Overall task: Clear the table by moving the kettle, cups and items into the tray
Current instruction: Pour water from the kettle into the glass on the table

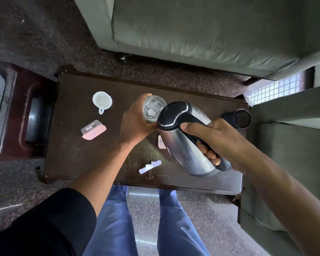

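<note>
From the head view, the right hand (216, 137) is wrapped around the black handle of the steel kettle (188, 137), which sits right of centre, lifted and tilted with its lid toward the middle of the frame; the left hand (135, 122) is curled around a clear glass (153, 109) at centre, the kettle's lid just beside the glass rim. Both hands are thus closed on task things at once; the step in hand looks like the pick-up of kettle and glass together. No tray is plainly in view; the dark recessed stand (33, 119) at the left edge may be it, but I cannot tell; the next move calls for carrying both clear of the tabletop (72, 154) while levelling the kettle, since any water left inside could spill.

Still waiting on the tabletop: a white cup (102, 100) at upper left, its handle pointing down the frame; a pink box (93, 129) below it; a torn white wrapper (150, 166) lower centre; a pale sachet (161, 143) partly hidden behind the kettle; a black tumbler (241, 118) lying on its side at the right edge.

The tabletop is dark, scratched wood; grey-green sofa cushions (192, 34) fill the top and right; the floor is speckled stone; the person's blue trousers show at the bottom.
</note>
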`<state>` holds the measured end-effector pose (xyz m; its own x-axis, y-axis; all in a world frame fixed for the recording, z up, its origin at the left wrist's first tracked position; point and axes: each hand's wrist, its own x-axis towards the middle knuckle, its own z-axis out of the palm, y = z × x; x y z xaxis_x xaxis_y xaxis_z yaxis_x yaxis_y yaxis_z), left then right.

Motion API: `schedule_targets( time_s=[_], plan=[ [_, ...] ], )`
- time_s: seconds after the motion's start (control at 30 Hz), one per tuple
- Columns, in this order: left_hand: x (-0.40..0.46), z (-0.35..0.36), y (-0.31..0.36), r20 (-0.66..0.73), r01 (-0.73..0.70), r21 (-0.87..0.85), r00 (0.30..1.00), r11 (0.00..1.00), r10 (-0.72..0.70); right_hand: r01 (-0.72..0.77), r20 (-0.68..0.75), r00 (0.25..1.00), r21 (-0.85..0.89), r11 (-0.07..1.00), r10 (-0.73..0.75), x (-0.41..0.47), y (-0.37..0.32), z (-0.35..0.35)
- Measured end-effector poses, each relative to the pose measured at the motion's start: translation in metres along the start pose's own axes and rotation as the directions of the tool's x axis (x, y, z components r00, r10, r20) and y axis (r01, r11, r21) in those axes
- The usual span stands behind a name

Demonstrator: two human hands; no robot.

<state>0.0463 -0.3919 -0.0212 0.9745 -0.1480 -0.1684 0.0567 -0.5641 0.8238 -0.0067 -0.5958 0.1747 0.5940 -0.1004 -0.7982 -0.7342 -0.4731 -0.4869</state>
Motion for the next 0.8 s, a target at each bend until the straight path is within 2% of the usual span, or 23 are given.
schedule_targets(
  time_s=[0.8],
  plan=[
    [0.002, -0.001, 0.005, -0.007, 0.034, -0.006, 0.999, 0.999, -0.034, -0.019, 0.001, 1.000, 0.023, 1.000, 0.019, 0.011, -0.001, 0.007]
  ],
)
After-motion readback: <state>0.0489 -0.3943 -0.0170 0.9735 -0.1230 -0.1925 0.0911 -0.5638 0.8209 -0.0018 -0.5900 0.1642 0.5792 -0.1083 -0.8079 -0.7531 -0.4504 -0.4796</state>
